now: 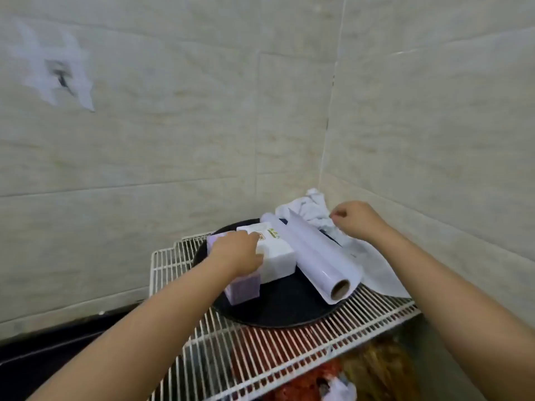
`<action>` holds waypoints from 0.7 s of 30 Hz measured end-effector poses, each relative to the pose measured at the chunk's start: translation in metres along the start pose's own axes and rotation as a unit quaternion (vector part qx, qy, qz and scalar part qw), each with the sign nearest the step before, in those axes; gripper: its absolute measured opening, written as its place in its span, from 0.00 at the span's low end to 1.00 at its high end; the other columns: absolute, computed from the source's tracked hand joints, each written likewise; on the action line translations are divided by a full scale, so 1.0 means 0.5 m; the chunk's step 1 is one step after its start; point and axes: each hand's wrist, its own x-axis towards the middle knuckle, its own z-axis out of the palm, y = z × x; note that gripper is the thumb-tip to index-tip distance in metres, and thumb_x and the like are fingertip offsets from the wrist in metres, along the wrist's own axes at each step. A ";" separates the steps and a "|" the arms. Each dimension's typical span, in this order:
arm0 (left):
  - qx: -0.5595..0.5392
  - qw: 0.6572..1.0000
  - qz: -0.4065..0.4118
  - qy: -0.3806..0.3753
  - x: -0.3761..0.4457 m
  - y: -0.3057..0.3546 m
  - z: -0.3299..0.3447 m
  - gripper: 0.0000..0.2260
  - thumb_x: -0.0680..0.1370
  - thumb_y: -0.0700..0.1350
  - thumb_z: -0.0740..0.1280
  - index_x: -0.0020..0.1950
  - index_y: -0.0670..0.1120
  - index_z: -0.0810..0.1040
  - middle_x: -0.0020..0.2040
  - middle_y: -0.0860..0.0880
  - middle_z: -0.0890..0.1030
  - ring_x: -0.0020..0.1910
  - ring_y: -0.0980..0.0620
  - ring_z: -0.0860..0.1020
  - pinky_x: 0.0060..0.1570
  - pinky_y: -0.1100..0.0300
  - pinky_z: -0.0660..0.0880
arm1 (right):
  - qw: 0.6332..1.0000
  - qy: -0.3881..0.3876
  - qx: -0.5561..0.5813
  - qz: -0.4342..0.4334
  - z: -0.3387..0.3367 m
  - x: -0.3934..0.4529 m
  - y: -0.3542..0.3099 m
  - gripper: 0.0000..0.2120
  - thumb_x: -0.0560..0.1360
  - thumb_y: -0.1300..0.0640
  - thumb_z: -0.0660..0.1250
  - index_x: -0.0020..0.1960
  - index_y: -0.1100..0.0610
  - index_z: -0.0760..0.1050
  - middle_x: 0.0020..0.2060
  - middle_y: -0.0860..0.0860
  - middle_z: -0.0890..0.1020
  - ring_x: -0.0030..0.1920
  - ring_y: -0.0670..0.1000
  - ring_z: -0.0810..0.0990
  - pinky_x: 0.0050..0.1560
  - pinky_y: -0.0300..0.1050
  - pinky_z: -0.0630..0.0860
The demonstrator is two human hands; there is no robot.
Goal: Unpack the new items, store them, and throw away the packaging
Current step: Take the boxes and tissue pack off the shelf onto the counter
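Two white tissue packs lie on a black round tray (278, 308) on top of a white wire rack (260, 360). My left hand (236, 251) rests over the nearer pale purple-white pack (243, 290), its fingers curled against the second white pack (278, 256) with a small printed label. A roll of clear plastic wrap (318, 256) lies diagonally along the tray's right side, cardboard core facing me. My right hand (357, 219) hovers behind the roll with fingers curled, pinching the crumpled white plastic packaging (312, 206) in the corner.
Beige tiled walls meet in a corner right behind the rack. A white sheet (382, 276) lies under the roll at the right. Red and brown items (318, 377) show on a lower level through the wire. A dark counter edge (58, 342) runs at the lower left.
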 end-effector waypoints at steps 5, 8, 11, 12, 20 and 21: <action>-0.009 0.999 -0.046 -0.028 0.057 0.009 0.022 0.16 0.77 0.47 0.57 0.63 0.42 0.70 0.61 0.42 0.75 0.60 0.43 0.73 0.54 0.53 0.72 | 0.996 -0.068 -0.010 -0.050 0.051 0.070 -0.016 0.12 0.75 0.61 0.58 0.40 0.63 0.78 0.43 0.61 0.79 0.48 0.57 0.77 0.42 0.45 0.73; -0.007 0.997 -0.070 -0.030 0.088 0.010 0.024 0.15 0.77 0.47 0.58 0.60 0.41 0.71 0.60 0.42 0.76 0.59 0.43 0.74 0.50 0.54 0.71 | 0.986 -0.136 -0.085 -0.048 0.087 0.101 -0.029 0.15 0.75 0.56 0.61 0.60 0.59 0.74 0.58 0.58 0.78 0.59 0.56 0.75 0.54 0.45 0.73; -0.041 0.994 -0.094 -0.047 0.123 0.025 0.023 0.17 0.79 0.51 0.57 0.62 0.42 0.71 0.62 0.42 0.76 0.60 0.43 0.74 0.51 0.54 0.71 | 0.977 -0.175 -0.120 -0.010 0.099 0.117 -0.021 0.17 0.76 0.54 0.60 0.59 0.64 0.71 0.56 0.59 0.79 0.55 0.56 0.78 0.48 0.45 0.73; -0.054 0.991 -0.102 -0.060 0.133 0.035 0.021 0.19 0.79 0.52 0.57 0.64 0.42 0.71 0.63 0.42 0.75 0.61 0.43 0.74 0.54 0.54 0.71 | 0.973 -0.201 -0.116 0.003 0.097 0.116 -0.018 0.13 0.76 0.54 0.60 0.53 0.62 0.72 0.51 0.58 0.79 0.47 0.54 0.79 0.42 0.43 0.74; -0.152 0.970 -0.149 -0.118 0.207 0.069 0.053 0.33 0.73 0.62 0.59 0.72 0.46 0.60 0.70 0.45 0.66 0.71 0.45 0.60 0.64 0.49 0.65 | 0.940 -0.311 -0.140 -0.030 0.106 0.068 -0.008 0.22 0.76 0.40 0.55 0.41 0.59 0.72 0.37 0.51 0.73 0.42 0.53 0.75 0.38 0.42 0.76; -0.165 0.964 -0.170 -0.119 0.212 0.070 0.057 0.34 0.72 0.63 0.60 0.72 0.46 0.60 0.70 0.44 0.65 0.71 0.45 0.60 0.64 0.49 0.66 | 0.940 -0.302 -0.150 -0.046 0.111 0.062 -0.006 0.20 0.77 0.42 0.55 0.37 0.57 0.69 0.34 0.49 0.71 0.40 0.52 0.74 0.32 0.38 0.72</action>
